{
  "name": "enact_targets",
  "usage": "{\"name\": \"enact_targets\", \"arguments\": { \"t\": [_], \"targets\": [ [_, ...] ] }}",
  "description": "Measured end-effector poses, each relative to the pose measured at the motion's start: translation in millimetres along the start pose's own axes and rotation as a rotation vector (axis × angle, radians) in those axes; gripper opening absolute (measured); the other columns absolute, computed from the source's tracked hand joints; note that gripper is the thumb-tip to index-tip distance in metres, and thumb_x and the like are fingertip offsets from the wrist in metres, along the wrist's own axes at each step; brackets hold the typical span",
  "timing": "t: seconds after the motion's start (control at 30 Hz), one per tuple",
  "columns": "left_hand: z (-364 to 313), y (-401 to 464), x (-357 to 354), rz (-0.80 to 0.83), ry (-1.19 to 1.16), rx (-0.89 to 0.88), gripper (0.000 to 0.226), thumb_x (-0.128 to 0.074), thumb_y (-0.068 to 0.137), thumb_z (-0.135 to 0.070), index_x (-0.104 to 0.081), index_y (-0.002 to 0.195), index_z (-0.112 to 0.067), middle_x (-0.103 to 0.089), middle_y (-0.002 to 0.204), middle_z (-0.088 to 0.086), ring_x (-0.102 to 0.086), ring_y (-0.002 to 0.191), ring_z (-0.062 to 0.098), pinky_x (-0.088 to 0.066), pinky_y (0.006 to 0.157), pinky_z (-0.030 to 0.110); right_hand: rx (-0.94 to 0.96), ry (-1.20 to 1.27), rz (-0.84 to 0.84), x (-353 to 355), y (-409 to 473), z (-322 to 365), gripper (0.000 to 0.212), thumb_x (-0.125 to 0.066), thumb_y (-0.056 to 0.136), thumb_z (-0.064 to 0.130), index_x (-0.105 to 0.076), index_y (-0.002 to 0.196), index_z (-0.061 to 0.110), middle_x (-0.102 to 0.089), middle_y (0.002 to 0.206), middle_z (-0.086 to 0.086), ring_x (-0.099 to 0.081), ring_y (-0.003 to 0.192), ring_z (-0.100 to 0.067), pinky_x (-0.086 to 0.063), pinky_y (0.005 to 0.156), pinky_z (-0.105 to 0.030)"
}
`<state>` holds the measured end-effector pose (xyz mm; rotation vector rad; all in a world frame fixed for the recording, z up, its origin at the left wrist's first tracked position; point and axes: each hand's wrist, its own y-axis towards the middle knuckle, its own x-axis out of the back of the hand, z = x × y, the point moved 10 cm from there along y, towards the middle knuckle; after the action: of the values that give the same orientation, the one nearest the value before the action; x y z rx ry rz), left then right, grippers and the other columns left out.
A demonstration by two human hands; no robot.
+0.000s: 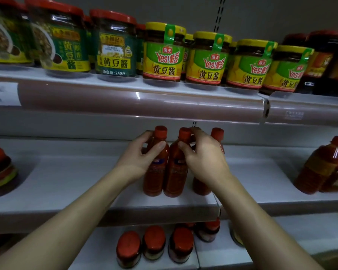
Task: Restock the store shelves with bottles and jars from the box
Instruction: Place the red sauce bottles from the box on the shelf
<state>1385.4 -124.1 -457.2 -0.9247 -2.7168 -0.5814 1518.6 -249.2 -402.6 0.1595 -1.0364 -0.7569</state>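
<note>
Dim light, grey back wall point(281, 14), white tiered store shelving point(66, 172)

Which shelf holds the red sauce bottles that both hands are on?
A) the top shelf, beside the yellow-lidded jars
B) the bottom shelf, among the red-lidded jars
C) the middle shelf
C: the left hand and right hand grip upright red bottles standing on the middle shelf.

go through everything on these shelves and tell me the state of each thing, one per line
Left hand: grips the left red bottle, upright on the middle shelf.
Right hand: fingers curled round the middle red bottle, upright, touching the left one.
Third red bottle: upright, partly hidden.
Yellow-lidded jars: upright, lids on.
Red-lidded jars: upright, sealed.
Lower-shelf jars: upright, capped.
</note>
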Motion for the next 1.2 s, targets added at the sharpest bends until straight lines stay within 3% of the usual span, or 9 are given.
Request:
{"name": "enact_targets", "arguments": {
  "t": [0.17,0.33,0.47,0.6,0.73,0.87,1.03,1.13,1.2],
  "targets": [
    [-0.8,0.1,-7.6,-0.005,0.001,0.007,0.060,-0.061,0.081,-0.078,-0.059,0.129,-0.042,-0.065,0.129,-0.013,-0.064,0.122,0.018,-0.054,0.104,0.046,-0.033,0.001,0.002,8.3,-1.4,-3.8,0.022,-0.062,0.103,0.034,-0.063,0.121,0.022,-0.071,0.108,0.001,-0.070,0.088,-0.020,-0.062,0.080,-0.045],
    [-7.4,0.6,-21.7,0.016,-0.004,-0.015,0.047,-0.062,0.089,-0.068,-0.061,0.127,-0.039,-0.067,0.125,-0.011,-0.066,0.116,0.014,-0.056,0.101,0.042,-0.075,-0.014,-0.022,16.5,-2.6,-11.2,0.028,-0.059,0.105,0.028,-0.058,0.131,0.017,-0.071,0.110,-0.007,-0.071,0.090,-0.026,-0.062,0.080,-0.046],
    [-12.2,0.3,-26.6,-0.008,0.005,-0.029,0.040,-0.061,0.095,-0.055,-0.060,0.130,-0.035,-0.066,0.126,-0.010,-0.063,0.115,0.010,-0.054,0.098,0.034,-0.087,0.017,-0.041,20.1,-5.6,-13.8,0.039,-0.060,0.106,0.029,-0.052,0.143,0.020,-0.069,0.111,-0.004,-0.066,0.085,-0.019,-0.060,0.075,-0.034],
    [-13.2,-2.2,-27.1,-0.018,0.002,-0.020,0.034,-0.060,0.097,-0.053,-0.060,0.127,-0.036,-0.066,0.124,-0.009,-0.064,0.115,0.012,-0.055,0.097,0.035,-0.068,0.057,-0.063,21.5,-7.2,-14.9,0.046,-0.061,0.105,0.029,-0.050,0.149,0.021,-0.071,0.119,-0.007,-0.072,0.101,-0.025,-0.062,0.083,-0.036],
    [-14.3,-6.4,-24.8,-0.044,-0.016,0.001,0.050,-0.059,0.093,-0.059,-0.056,0.136,-0.034,-0.064,0.129,-0.007,-0.062,0.121,0.018,-0.054,0.103,0.043,-0.035,0.071,-0.103,24.7,-16.8,-13.9,0.051,-0.063,0.104,0.026,-0.047,0.153,0.020,-0.067,0.126,-0.007,-0.067,0.114,-0.021,-0.053,0.091,-0.028],
    [-9.2,-15.8,-26.8,-0.035,-0.055,0.046,0.056,-0.066,0.088,-0.056,-0.047,0.138,-0.042,-0.058,0.137,-0.010,-0.056,0.129,0.017,-0.050,0.107,0.042,-0.024,0.096,-0.193,37.4,-34.6,-19.7,0.035,-0.065,0.103,0.024,-0.056,0.135,0.016,-0.059,0.120,0.000,-0.056,0.103,-0.009,-0.042,0.082,-0.010],
    [4.4,-38.8,-14.3,-0.157,-0.010,0.001,0.059,-0.071,0.086,-0.057,-0.045,0.138,-0.041,-0.051,0.143,-0.013,-0.051,0.132,0.010,-0.045,0.108,0.036,-0.008,0.165,-0.194,32.8,-52.8,-28.3,0.009,-0.066,0.101,0.022,-0.060,0.105,0.019,-0.060,0.099,0.005,-0.058,0.089,-0.004,-0.046,0.077,-0.014],
    [20.0,-56.6,-6.0,-0.265,0.070,-0.031,0.039,-0.071,0.089,-0.054,-0.048,0.119,-0.041,-0.055,0.127,-0.006,-0.056,0.117,0.014,-0.051,0.099,0.037,-0.048,0.217,-0.142,18.3,-65.3,-40.9,0.007,-0.067,0.101,0.026,-0.061,0.098,0.023,-0.063,0.096,0.007,-0.061,0.084,-0.001,-0.048,0.071,-0.010],
    [21.8,-69.4,-6.1,-0.307,0.052,-0.075,0.027,-0.069,0.095,-0.045,-0.052,0.111,-0.030,-0.058,0.109,0.000,-0.060,0.099,0.015,-0.056,0.088,0.037,-0.081,0.290,-0.091,3.8,-73.7,-50.6,0.008,-0.066,0.101,0.030,-0.063,0.097,0.024,-0.066,0.093,0.007,-0.066,0.082,-0.004,-0.056,0.073,-0.018]
  ]
}}
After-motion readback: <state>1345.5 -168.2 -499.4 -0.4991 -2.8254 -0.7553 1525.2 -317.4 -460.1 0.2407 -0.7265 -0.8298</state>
